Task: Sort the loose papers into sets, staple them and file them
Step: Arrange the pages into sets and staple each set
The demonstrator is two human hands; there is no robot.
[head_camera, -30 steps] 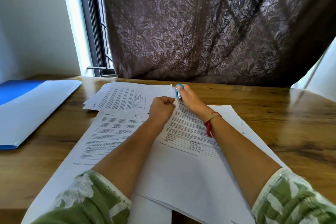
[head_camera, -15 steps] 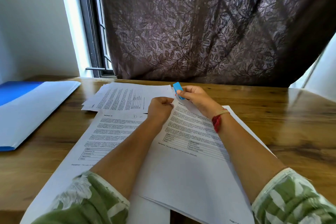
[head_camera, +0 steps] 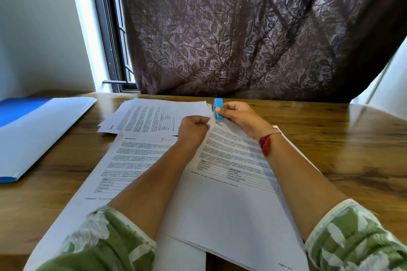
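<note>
A set of printed papers [head_camera: 233, 200] lies in front of me on the wooden table [head_camera: 363, 149]. My left hand [head_camera: 193, 130] pinches its top left corner with curled fingers. My right hand [head_camera: 240, 116] grips a small blue stapler [head_camera: 218, 108] right at that corner. A second printed set [head_camera: 123, 167] lies to the left, partly under my left forearm. Further back sits another paper pile [head_camera: 152, 114], turned sideways. An open blue and white folder [head_camera: 37, 134] lies at the far left.
A dark patterned curtain [head_camera: 253, 33] hangs along the table's far edge. A window frame [head_camera: 110, 35] stands at the back left beside a white wall. Bare wood shows to the right of the papers.
My right hand has turned the blue stapler at the paper's top left corner, so more of its blue body shows. My left hand stays pinching the corner.
</note>
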